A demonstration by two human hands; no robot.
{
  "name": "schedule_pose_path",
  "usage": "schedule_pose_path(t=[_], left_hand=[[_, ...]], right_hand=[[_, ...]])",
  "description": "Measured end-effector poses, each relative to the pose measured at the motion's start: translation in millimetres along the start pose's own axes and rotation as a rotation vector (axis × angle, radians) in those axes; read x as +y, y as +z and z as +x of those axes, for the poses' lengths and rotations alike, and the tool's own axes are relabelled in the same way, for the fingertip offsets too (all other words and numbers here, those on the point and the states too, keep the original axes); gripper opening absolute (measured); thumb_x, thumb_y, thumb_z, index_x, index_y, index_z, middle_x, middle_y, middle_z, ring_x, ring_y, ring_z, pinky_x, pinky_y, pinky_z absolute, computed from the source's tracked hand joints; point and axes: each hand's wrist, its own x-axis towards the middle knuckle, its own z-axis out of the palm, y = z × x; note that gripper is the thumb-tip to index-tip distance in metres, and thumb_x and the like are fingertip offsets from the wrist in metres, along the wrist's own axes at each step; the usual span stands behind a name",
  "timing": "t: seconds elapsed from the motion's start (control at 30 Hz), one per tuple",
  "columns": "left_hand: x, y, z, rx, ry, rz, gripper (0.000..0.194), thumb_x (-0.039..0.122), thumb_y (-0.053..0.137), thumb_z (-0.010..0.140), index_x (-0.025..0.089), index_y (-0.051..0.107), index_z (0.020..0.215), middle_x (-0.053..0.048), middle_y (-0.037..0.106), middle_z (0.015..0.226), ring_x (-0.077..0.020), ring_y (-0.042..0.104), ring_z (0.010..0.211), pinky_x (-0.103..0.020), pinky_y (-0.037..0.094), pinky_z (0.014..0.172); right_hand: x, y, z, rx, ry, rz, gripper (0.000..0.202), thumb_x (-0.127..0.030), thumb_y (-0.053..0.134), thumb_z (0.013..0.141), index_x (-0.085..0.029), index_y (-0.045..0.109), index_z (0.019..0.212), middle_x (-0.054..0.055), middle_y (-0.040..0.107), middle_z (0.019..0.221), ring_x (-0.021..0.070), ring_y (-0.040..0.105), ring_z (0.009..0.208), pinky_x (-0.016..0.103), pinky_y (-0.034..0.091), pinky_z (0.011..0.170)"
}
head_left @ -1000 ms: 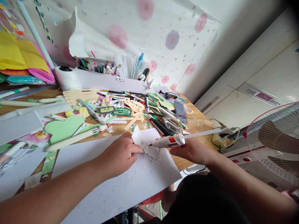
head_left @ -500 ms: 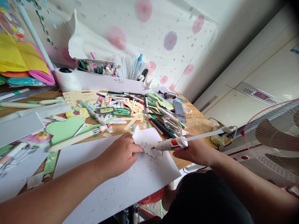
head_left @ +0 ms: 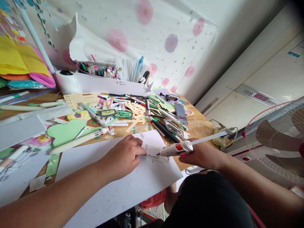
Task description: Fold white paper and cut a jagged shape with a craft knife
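My right hand (head_left: 198,154) is closed round the handle of a white hot glue gun (head_left: 174,149). A long glue stick (head_left: 210,137) sticks out of its back end, and the nozzle points left, down at the paper. My left hand (head_left: 127,152) is closed, its fingertips on a small cut piece of white paper (head_left: 152,152), just left of the nozzle. The fingers hide part of that piece. Beneath both lies a large white sheet (head_left: 104,193) with dark specks, reaching over the table's front edge.
Paper strips (head_left: 136,110), markers and scissors (head_left: 174,126) crowd the table behind the sheet. A green paper shape (head_left: 66,130) lies at left. A pen box (head_left: 109,84) stands at the back. At right are a power strip (head_left: 220,141) and a fan (head_left: 277,142).
The glue gun's nozzle has shifted slightly right and down along the paper piece. The paper flap that stood up beside my left hand no longer shows upright.
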Motion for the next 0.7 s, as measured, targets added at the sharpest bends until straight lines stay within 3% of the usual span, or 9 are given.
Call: schedule_pose_path(t=[0.3, 0.7], left_hand=[[1.4, -1.8, -1.2, -0.016, 0.009, 0.008, 0.044, -0.001, 0.045, 0.071, 0.028, 0.072, 0.091, -0.003, 0.063, 0.092, -0.0238, 0.049, 0.094, -0.036, 0.043, 0.08], [1.8, -1.5, -1.0, -0.025, 0.018, 0.015, 0.042, 0.001, 0.046, 0.072, 0.027, 0.072, 0.091, -0.003, 0.063, 0.093, -0.0238, 0.048, 0.094, -0.036, 0.043, 0.081]], right_hand=[[-3.0, -3.3, 3.1, -0.084, 0.11, -0.118, 0.013, -0.018, 0.056, 0.066, -0.021, 0.067, 0.07, -0.002, 0.054, 0.056, 0.0138, 0.048, 0.053, 0.023, 0.035, 0.047], [-6.0, -2.1, 12.0, -0.027, 0.055, -0.188, 0.015, -0.017, 0.057, 0.066, -0.022, 0.068, 0.074, -0.002, 0.062, 0.062, 0.0144, 0.052, 0.057, 0.023, 0.037, 0.051]])
